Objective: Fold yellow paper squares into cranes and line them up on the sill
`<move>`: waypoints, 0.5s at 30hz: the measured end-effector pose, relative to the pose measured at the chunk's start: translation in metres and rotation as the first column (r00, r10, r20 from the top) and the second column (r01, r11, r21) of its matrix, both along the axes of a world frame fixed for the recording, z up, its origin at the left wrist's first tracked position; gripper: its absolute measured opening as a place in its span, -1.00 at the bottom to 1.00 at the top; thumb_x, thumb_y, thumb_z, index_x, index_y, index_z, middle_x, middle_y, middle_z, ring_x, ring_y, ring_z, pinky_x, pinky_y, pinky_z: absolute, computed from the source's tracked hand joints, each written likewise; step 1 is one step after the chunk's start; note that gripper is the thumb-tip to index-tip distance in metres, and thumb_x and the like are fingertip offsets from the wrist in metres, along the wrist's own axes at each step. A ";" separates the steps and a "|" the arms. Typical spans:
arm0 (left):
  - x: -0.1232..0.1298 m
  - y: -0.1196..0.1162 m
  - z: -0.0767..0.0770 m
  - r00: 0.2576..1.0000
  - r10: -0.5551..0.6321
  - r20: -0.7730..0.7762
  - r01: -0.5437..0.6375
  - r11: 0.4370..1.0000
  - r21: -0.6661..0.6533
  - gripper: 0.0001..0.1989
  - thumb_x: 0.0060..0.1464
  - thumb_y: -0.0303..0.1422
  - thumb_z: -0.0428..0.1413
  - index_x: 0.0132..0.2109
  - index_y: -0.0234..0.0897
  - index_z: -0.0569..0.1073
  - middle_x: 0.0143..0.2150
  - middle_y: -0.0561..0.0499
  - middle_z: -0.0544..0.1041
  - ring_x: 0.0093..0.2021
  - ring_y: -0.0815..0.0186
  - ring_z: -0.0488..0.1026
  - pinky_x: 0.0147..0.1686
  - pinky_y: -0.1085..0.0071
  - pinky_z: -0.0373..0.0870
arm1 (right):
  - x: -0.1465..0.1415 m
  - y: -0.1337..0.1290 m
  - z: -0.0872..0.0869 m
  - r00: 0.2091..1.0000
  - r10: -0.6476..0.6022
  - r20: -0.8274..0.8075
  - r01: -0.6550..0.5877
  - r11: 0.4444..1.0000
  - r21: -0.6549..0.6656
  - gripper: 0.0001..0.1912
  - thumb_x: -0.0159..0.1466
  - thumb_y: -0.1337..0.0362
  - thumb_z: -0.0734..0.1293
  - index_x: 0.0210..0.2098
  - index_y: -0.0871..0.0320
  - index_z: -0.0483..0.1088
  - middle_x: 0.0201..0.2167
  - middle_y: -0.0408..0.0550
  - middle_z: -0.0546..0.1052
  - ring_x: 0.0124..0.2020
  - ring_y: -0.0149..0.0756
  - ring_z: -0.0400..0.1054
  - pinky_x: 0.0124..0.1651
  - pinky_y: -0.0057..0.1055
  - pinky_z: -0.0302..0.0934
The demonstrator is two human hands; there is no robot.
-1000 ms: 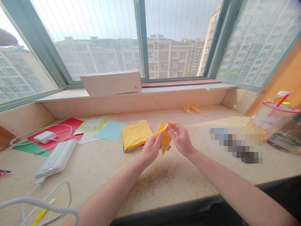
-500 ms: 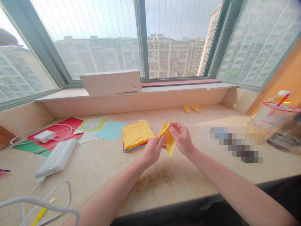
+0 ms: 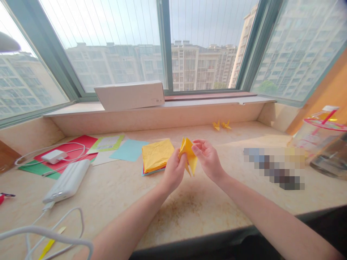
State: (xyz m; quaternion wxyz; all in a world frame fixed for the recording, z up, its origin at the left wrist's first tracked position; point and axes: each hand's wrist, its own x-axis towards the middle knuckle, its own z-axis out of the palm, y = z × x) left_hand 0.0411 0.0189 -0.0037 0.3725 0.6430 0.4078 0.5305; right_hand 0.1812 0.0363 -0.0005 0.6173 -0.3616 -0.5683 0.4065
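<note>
A folded piece of yellow paper is held above the countertop, its two pointed ends hanging down and more peaks standing up at the top. My left hand pinches it from the left, thumb on the near face. At its right upper edge, my right hand has thumb and curled fingers closed on the paper; the fingertips behind are partly hidden. Just left of my left hand lies a stack of yellow paper sheets, with red and blue sheets under it. Two small yellow folded paper birds stand farther back.
At left lie a white power bank, a white charger with cable, and red, green and light blue paper. A white box leans on the windowsill. A plastic cup with a straw stands at right, near a blurred-out patch.
The yellow paper has been turned in my hands: two points now hang down where one showed before. It has shifted slightly left, and my right hand's grip has moved along its edge.
</note>
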 end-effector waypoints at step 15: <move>-0.003 -0.007 0.003 0.973 0.001 -0.232 -0.001 1.000 -0.001 -0.42 0.31 -0.02 -0.24 -0.51 -0.28 0.35 -0.57 0.02 0.41 -0.52 0.32 0.38 -0.46 0.43 0.24 | 0.005 -0.002 0.005 0.976 0.155 0.156 -0.131 0.979 -0.154 -0.61 0.11 -0.04 0.44 -0.30 0.16 0.45 -0.51 -0.09 0.56 -0.56 -0.26 0.46 -0.53 -0.39 0.29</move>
